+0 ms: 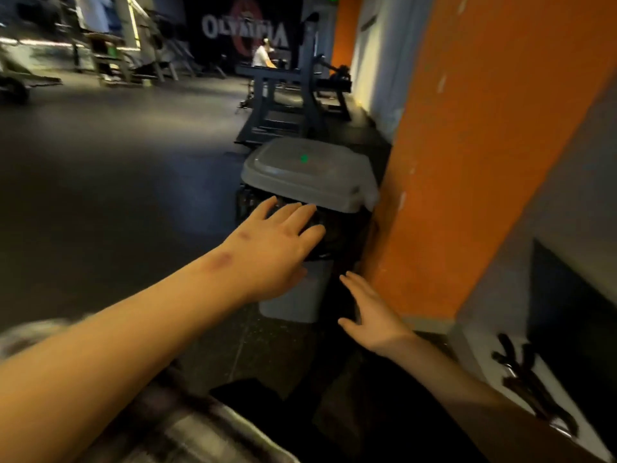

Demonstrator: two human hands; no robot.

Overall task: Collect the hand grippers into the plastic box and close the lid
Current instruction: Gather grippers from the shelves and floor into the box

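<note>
Fingers point(293, 212) of the left hand point(273, 248) lie spread and released over the plastic box's point(293, 302) dark inside. The right hand point(370, 315) hangs slack too, holding nothing. The grey lid point(307, 175) sits askew on the box. Hand grippers point(531, 389) lie well apart on the ledge point(474, 345); closing now would likely leave them out.

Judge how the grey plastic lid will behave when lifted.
The lid looks thin and translucent, so probably light and a bit flexible. It seems perched askew beside the orange pillar, so a push may slide or tip it.
</note>
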